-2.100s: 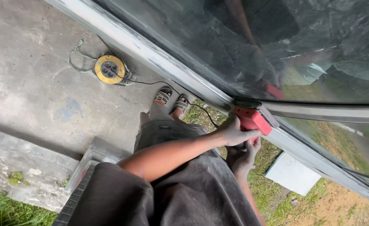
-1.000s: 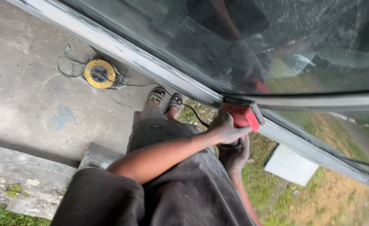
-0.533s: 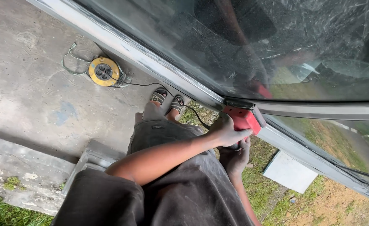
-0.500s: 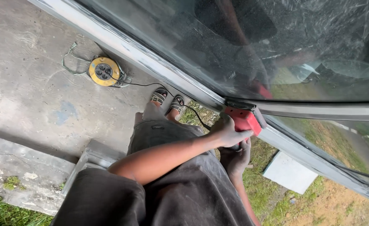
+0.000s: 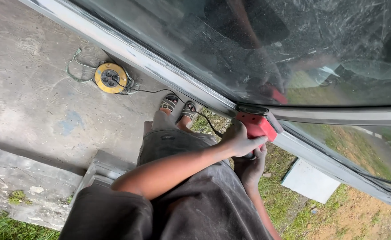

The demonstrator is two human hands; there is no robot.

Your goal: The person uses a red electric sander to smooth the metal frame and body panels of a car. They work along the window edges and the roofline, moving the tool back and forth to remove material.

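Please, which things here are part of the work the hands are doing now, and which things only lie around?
Part of the work:
- red power tool, held by the left hand and right hand
- grey metal frame it presses on
- black cord
- yellow cable reel

Only lying around:
- white slab on the grass
- concrete step

The red power tool (image 5: 258, 126) is now pressed against the grey metal frame (image 5: 168, 73) a little further along than two seconds ago, gripped from above by the left hand (image 5: 240, 140). The right hand (image 5: 251, 166), earlier seen beneath the tool with fingers spread, is now tucked closer under it. The yellow cable reel (image 5: 110, 78) is seen shifted slightly as the view is turned.
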